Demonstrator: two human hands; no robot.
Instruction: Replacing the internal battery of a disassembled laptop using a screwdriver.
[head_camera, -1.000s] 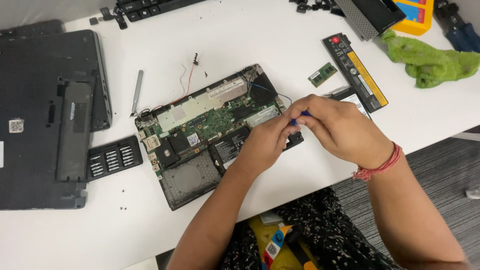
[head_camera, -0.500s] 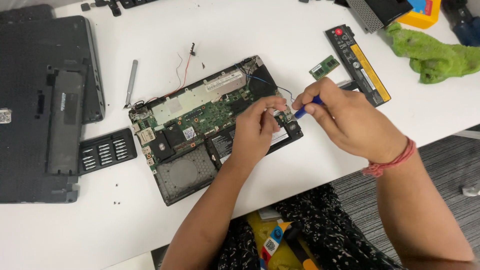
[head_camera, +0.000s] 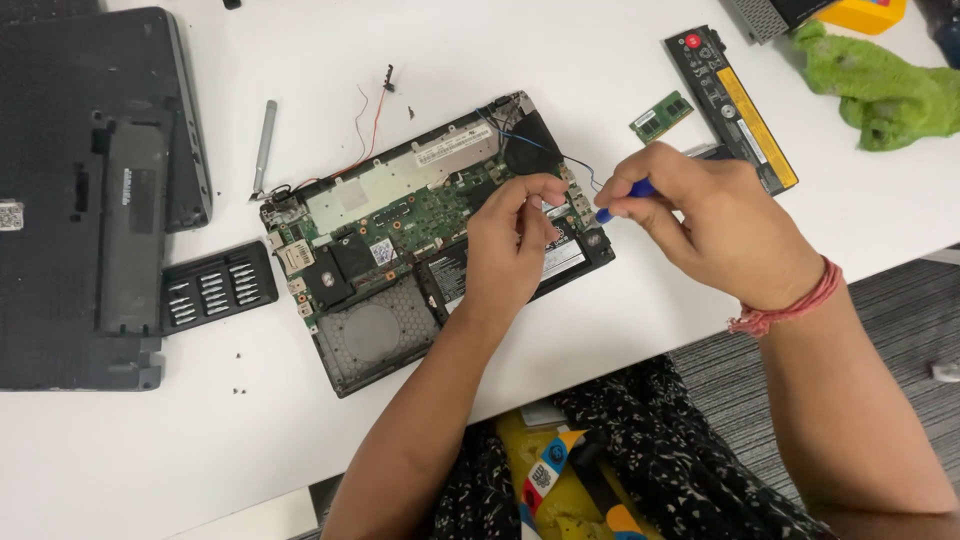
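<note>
We see the left hand (head_camera: 515, 240) resting over the right part of the opened laptop (head_camera: 430, 240), its fingers curled together, with thumb and forefinger pinched near the right edge of the circuit board; whether they grip a small part there we cannot tell. The right hand (head_camera: 715, 225) is clamped on a blue screwdriver (head_camera: 625, 198), held between thumb and fingers, its tip pointing left toward the laptop's right edge, just beside the left hand's fingertips. A red thread band (head_camera: 790, 305) circles the right wrist.

The laptop lies bottom-up and tilted on the white desk (head_camera: 150, 460), its cover off, showing the green board, a silver plate and a round grille at its near left corner. It sits directly under the left hand and just left of the right hand.

Left of the laptop we note a small black tray of screwdriver bits (head_camera: 218, 285), and further left a dark laptop cover (head_camera: 95, 190). A grey stick-shaped tool (head_camera: 264, 145) lies far left of the laptop. To the far right lie a green memory module (head_camera: 661, 117), a long black battery (head_camera: 730, 105) and a green cloth (head_camera: 885, 85), all well apart from the left hand.
</note>
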